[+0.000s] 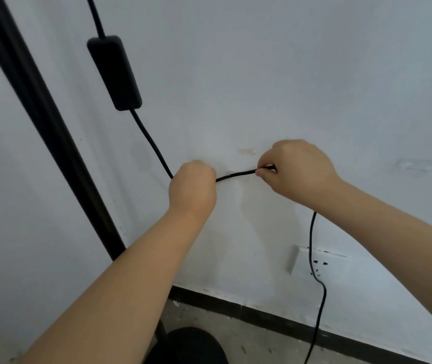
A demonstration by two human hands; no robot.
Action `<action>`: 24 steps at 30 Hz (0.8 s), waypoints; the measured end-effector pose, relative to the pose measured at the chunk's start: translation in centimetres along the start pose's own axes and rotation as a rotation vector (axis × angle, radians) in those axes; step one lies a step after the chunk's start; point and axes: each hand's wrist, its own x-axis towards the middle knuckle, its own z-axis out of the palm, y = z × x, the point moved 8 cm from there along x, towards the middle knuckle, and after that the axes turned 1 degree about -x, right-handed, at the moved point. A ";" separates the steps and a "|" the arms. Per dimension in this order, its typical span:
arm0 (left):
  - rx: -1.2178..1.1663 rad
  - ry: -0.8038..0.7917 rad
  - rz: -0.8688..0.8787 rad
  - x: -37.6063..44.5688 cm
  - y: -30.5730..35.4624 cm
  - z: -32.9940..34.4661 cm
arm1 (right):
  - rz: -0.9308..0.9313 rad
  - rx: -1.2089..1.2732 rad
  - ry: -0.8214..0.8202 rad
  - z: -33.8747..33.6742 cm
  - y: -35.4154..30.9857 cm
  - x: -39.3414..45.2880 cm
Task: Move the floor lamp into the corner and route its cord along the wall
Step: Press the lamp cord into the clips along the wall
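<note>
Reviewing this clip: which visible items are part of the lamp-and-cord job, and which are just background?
Part of the job:
cord, held taut between left hand and right hand
inline switch box
lamp pole
lamp base
wall

Background:
wall socket, nothing plugged in
baseboard
floor

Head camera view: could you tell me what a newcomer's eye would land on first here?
Most striking are the two hands at centre, the left hand and right hand, holding a short stretch of black cord taut against the white wall. Up left, an inline switch box hangs on the cord beside the dark lamp pole. Lower right, the cord passes in front of a white wall socket.
</note>
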 end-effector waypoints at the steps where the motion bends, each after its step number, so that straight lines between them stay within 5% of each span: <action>1: 0.012 0.013 0.014 -0.2 0.3 -0.5 | 0.007 0.003 0.016 -0.2 0.1 0.0; 6: 0.202 0.237 0.233 -1.7 2.6 -3.0 | -0.007 -0.010 0.074 -0.6 0.7 -0.3; 17: -0.110 0.398 0.374 -1.9 3.5 -2.5 | 0.090 0.047 0.187 -0.9 4.0 -3.1; 24: 0.010 0.542 0.486 -2.8 4.3 -2.9 | 0.132 0.067 0.178 0.7 5.8 -4.8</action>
